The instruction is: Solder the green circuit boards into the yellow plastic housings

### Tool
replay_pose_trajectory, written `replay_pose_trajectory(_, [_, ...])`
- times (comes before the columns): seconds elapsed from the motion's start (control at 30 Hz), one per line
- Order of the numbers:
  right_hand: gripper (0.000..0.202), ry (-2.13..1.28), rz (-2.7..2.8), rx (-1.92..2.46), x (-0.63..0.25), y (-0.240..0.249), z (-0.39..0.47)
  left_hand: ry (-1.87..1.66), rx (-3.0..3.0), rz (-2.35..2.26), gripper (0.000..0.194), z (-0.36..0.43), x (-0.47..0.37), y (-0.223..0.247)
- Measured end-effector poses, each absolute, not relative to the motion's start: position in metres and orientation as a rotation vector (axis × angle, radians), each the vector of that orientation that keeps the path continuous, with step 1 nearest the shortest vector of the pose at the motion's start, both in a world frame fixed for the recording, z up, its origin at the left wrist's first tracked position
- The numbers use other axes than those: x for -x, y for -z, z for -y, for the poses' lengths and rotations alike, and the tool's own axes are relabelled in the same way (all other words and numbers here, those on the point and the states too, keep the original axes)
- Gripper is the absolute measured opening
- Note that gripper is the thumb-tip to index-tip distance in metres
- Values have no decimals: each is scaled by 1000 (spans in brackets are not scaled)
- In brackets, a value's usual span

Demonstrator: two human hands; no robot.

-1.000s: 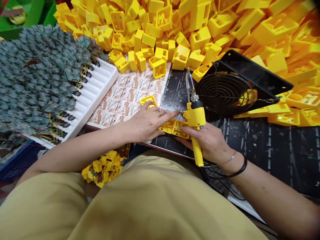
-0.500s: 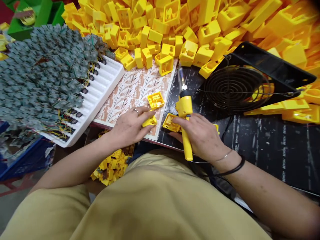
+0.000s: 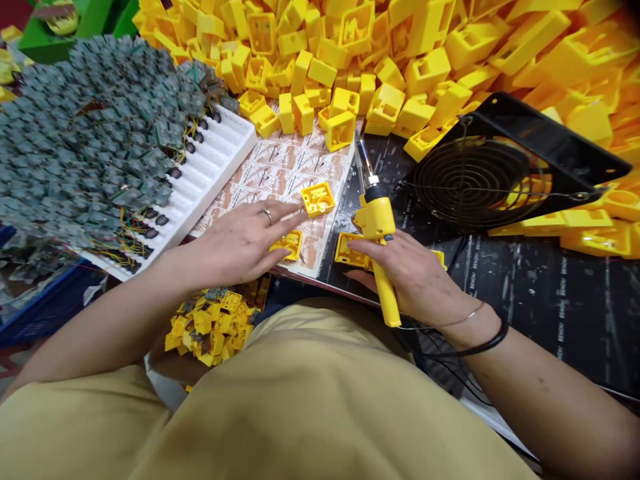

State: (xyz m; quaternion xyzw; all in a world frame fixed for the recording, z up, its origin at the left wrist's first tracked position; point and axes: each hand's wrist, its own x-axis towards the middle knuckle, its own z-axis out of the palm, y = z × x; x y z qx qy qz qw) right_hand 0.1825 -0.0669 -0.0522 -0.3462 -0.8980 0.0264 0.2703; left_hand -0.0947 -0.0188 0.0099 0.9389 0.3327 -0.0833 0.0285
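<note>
A yellow pistol-style soldering iron (image 3: 379,217) is in my right hand (image 3: 415,273), its metal tip pointing up and away from me. Under and beside that hand lies a small open yellow plastic casing (image 3: 345,249) on the black table. My left hand (image 3: 235,240) is flat with its fingers stretched out. Its fingertips are over or touching another yellow casing (image 3: 293,245) on the patterned sheet; whether they press on it I cannot tell. Just beyond them rests a third open casing (image 3: 318,199), hollow side up.
A black fan with a wire guard (image 3: 480,177) stands at the right. Heaped yellow casings (image 3: 310,60) fill the back. On the left, a white ribbed foam tray (image 3: 220,147) carries many grey wired parts (image 3: 90,147). More yellow pieces (image 3: 215,327) sit below the table edge.
My left hand has let go of the yellow casing, which now lies on the sheet, and its fingers have straightened. The soldering iron stays in my right hand, slightly more tilted. The view has shifted slightly.
</note>
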Motion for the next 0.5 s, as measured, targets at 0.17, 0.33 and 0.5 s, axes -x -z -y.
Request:
replay_pose_trajectory(0.17, [37,-120,2433,912,-187,52,68,342,-2864,-868,50,19,100,2])
replay_pose_trajectory(0.33, [44,-119,2407,940,-193,53,71,171,-2831,-1195,65,30,63,21])
replay_pose_trajectory(0.5, [46,-124,2352,950,-198,52,71,-56,-2726,-1490,70,11,50,10])
